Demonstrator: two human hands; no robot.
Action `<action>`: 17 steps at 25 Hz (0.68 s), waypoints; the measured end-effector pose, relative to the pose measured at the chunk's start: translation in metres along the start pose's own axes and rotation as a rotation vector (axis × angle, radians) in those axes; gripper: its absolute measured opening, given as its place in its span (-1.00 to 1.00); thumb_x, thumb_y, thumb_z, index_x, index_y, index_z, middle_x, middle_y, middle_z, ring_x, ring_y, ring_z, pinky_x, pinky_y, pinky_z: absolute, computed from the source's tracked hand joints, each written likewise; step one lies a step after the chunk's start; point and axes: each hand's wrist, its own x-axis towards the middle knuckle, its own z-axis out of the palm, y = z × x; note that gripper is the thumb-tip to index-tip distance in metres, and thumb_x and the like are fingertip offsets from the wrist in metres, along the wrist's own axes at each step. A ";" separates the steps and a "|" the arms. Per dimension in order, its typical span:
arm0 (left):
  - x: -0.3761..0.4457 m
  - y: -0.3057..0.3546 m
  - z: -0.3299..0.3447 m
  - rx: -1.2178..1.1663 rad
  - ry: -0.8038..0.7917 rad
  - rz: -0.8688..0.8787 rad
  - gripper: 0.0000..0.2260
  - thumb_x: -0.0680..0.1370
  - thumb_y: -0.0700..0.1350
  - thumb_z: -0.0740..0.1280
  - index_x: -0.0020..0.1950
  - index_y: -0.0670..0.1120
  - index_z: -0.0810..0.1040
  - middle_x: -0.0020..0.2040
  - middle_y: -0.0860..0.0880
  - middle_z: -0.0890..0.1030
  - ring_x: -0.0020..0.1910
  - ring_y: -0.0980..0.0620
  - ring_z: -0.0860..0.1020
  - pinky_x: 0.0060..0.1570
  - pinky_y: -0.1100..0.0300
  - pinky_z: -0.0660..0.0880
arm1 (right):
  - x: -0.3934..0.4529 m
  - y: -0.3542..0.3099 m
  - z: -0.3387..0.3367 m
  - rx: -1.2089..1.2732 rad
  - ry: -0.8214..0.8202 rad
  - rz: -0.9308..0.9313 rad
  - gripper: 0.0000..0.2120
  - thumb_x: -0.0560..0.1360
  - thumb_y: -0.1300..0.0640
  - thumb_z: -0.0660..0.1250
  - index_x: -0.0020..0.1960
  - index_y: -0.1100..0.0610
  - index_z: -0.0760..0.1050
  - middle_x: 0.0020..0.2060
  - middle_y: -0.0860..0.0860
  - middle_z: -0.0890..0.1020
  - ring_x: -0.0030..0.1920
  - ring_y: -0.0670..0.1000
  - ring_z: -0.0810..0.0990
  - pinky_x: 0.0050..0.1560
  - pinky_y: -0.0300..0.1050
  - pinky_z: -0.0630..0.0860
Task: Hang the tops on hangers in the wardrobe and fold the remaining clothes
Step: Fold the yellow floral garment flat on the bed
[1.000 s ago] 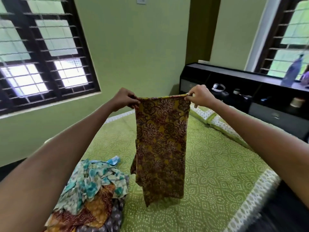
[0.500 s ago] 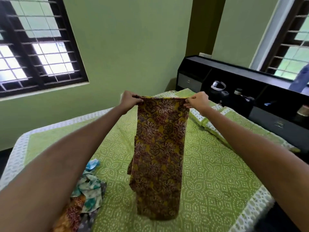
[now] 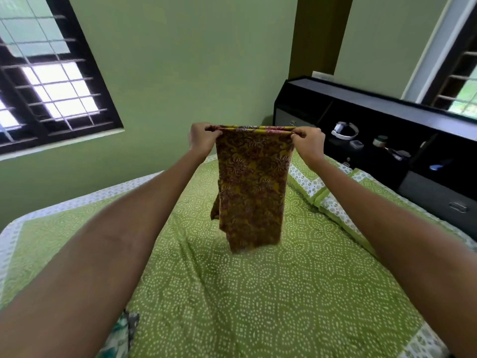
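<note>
A mustard-yellow garment with a maroon floral print (image 3: 251, 187) hangs doubled over in the air above the bed. My left hand (image 3: 202, 137) pinches its top left corner and my right hand (image 3: 308, 140) pinches its top right corner, both arms stretched forward. The cloth's lower end hangs just above the green dotted bedspread (image 3: 258, 293). A sliver of the pile of other clothes (image 3: 124, 332) shows at the bottom left, mostly hidden by my left arm.
A black headboard unit (image 3: 387, 107) with shelves of small items runs along the right of the bed. Green-covered pillows (image 3: 325, 192) lie in front of it. Barred windows are in the left wall (image 3: 51, 86) and at the upper right.
My hands have carried the garment farther out over the bed. The view has shifted so the clothes pile has slid almost out of sight at the bottom left.
</note>
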 end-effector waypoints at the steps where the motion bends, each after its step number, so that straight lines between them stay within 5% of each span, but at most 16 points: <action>1: 0.000 -0.001 0.005 -0.005 0.012 0.011 -0.90 0.43 -0.22 0.43 -0.08 -0.20 0.66 -0.20 -0.09 0.62 -0.18 0.04 0.54 -0.20 0.18 0.48 | 0.002 0.003 -0.001 0.004 0.013 -0.001 -0.80 0.44 0.34 0.25 -0.05 0.31 0.64 -0.26 0.02 0.56 -0.22 -0.03 0.49 -0.19 -0.23 0.37; 4: -0.020 -0.015 0.018 -0.021 0.025 0.037 -0.82 0.44 -0.22 0.44 0.02 -0.23 0.65 -0.13 -0.05 0.63 -0.13 0.07 0.58 -0.13 0.25 0.52 | -0.012 0.021 -0.004 0.023 0.030 0.029 -0.80 0.42 0.34 0.27 -0.04 0.30 0.64 -0.25 0.03 0.58 -0.24 -0.03 0.50 -0.29 -0.28 0.38; 6: -0.052 -0.034 0.021 -0.028 0.001 0.066 -0.82 0.44 -0.22 0.43 0.02 -0.24 0.66 -0.16 -0.01 0.61 -0.15 0.10 0.56 -0.25 0.40 0.48 | -0.039 0.039 -0.006 0.012 0.013 0.027 -0.80 0.41 0.35 0.29 -0.04 0.30 0.64 -0.22 0.07 0.63 -0.23 -0.03 0.50 -0.30 -0.34 0.35; 11: -0.188 -0.132 0.013 0.022 -0.134 0.120 -0.88 0.40 -0.30 0.45 -0.08 -0.23 0.67 -0.16 -0.12 0.67 -0.18 0.05 0.57 -0.13 0.18 0.50 | -0.183 0.099 -0.008 -0.030 -0.027 0.047 -0.87 0.36 0.42 0.37 -0.11 0.34 0.64 -0.26 0.16 0.67 -0.26 -0.02 0.55 -0.31 -0.39 0.34; 17: -0.378 -0.257 -0.011 0.156 -0.461 -0.185 -0.89 0.42 -0.29 0.44 -0.06 -0.25 0.66 -0.12 -0.19 0.66 -0.14 -0.01 0.59 -0.18 0.33 0.37 | -0.406 0.161 0.010 -0.192 -0.258 0.213 -0.89 0.27 0.44 0.37 -0.37 0.29 0.61 -0.48 0.16 0.61 -0.30 -0.23 0.41 -0.38 -0.31 0.18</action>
